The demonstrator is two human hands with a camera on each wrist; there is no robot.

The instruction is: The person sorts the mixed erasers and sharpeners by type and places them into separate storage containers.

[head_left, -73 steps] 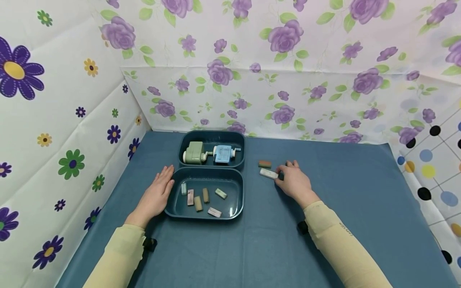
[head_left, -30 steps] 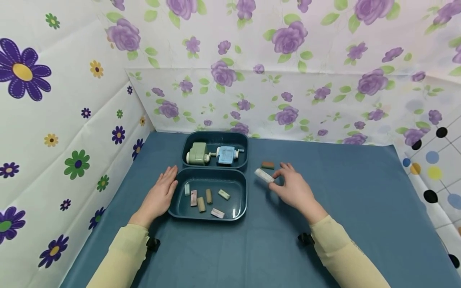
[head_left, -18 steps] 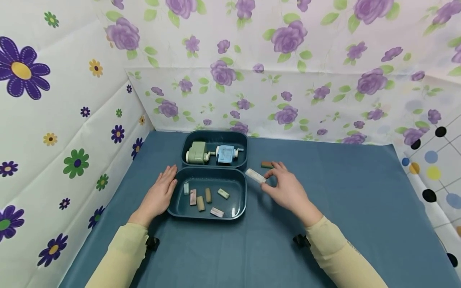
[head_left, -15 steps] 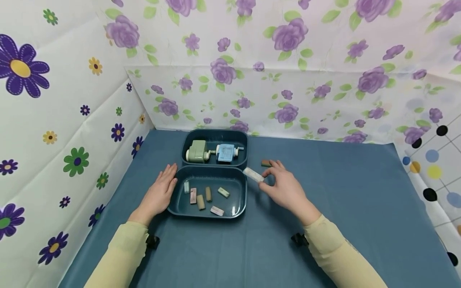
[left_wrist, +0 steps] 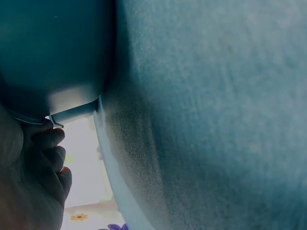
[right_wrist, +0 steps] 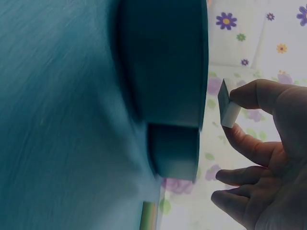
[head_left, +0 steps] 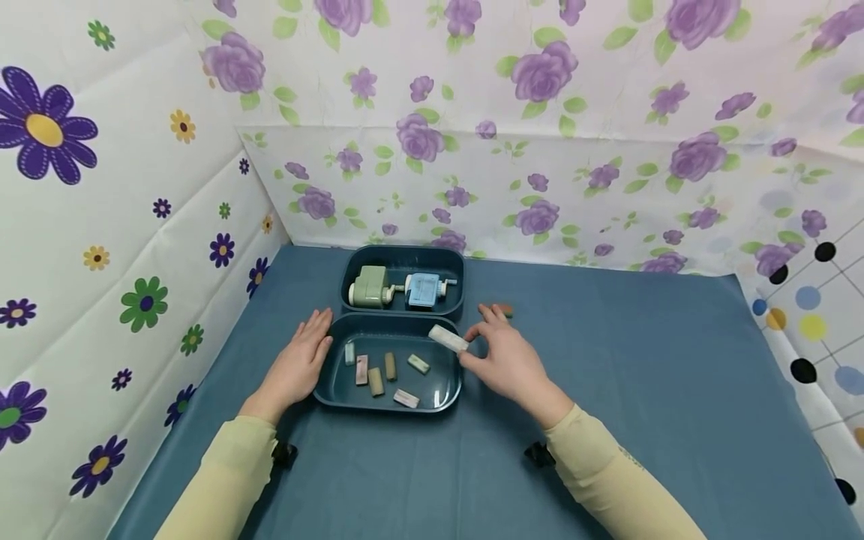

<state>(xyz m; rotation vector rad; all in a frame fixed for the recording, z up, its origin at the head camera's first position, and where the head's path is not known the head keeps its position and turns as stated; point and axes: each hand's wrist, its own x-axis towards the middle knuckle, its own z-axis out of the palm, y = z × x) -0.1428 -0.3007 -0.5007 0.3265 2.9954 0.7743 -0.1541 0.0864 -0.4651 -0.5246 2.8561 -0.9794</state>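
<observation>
My right hand (head_left: 509, 364) pinches a white eraser (head_left: 448, 338) between thumb and index finger, its other fingers spread. The eraser is over the right rim of the near blue tray (head_left: 388, 405); in the right wrist view the eraser (right_wrist: 228, 105) is clear of the tray wall. My left hand (head_left: 292, 367) rests with straight fingers against that tray's left side. Inside the tray lie several small erasers, among them a pink one (head_left: 362, 370), a tan one (head_left: 375, 382) and a pale green one (head_left: 418, 364). A brown-and-green eraser (head_left: 505, 309) on the table is partly hidden by my right fingers.
Directly behind the near tray, a second blue tray (head_left: 405, 252) holds a green crank pencil sharpener (head_left: 369, 287) and a light blue one (head_left: 423, 289). Flowered sheets (head_left: 472, 180) rise at the back and left of the blue-covered table (head_left: 432, 480).
My right hand lifts the white eraser off the table and carries it left to the near tray's right rim. My left hand stays in place.
</observation>
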